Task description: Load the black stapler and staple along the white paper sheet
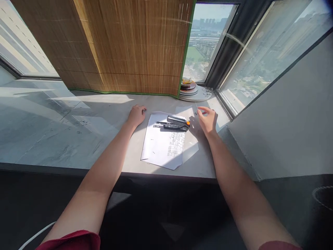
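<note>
A white sheet of paper (pixel 162 142) lies on the grey window ledge (pixel 78 132), partly printed with rows of small marks. A black stapler with an orange tip (pixel 177 123) rests on the sheet's far edge. My left hand (pixel 136 115) lies on the ledge just left of the paper, fingers curled under, and nothing shows in them. My right hand (pixel 207 119) hovers right of the stapler, fingers apart and slightly bent, holding nothing.
A bamboo blind (pixel 130 48) hangs behind the ledge. A stack of plates (pixel 191 91) sits at the back right by the open window. Glass panes run along both sides. Small dark specks are scattered on the ledge's left part.
</note>
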`<state>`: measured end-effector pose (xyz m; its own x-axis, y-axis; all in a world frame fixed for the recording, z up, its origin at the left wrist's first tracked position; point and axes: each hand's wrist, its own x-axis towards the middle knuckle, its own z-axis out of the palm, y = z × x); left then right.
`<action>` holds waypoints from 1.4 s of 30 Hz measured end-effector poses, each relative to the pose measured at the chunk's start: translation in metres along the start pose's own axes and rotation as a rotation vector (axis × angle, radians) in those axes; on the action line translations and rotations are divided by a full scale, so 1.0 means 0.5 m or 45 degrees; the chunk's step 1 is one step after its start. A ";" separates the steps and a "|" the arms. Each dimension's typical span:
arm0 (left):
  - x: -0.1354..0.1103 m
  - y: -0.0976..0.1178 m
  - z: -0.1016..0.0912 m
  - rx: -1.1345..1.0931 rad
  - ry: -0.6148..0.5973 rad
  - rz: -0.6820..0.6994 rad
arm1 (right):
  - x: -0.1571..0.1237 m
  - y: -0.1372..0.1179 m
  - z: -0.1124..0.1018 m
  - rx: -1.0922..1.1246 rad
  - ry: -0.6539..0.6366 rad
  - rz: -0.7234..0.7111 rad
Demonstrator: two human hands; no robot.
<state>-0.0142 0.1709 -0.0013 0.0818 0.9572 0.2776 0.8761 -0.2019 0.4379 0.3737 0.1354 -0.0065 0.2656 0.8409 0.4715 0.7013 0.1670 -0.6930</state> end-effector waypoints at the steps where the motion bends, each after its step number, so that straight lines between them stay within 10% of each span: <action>1: 0.000 0.000 0.002 0.012 -0.006 -0.005 | -0.006 -0.013 0.002 0.099 -0.004 -0.094; 11: 0.001 0.015 -0.005 0.045 -0.028 -0.004 | -0.053 -0.085 0.019 0.501 -0.639 -0.533; 22: -0.003 0.068 -0.011 -0.622 0.169 -0.023 | -0.055 -0.093 0.018 0.431 -0.683 -0.489; 27: -0.017 0.100 -0.005 -0.982 0.015 0.033 | -0.054 -0.092 0.021 0.451 -0.673 -0.505; 42: -0.049 0.118 -0.020 -0.612 -0.244 0.284 | -0.051 -0.082 0.033 0.422 -0.746 -0.545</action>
<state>0.0308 0.1337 0.0261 0.3643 0.8921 0.2672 0.5165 -0.4323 0.7392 0.3274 0.1157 0.0009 -0.4380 0.7874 0.4337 0.4060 0.6037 -0.6861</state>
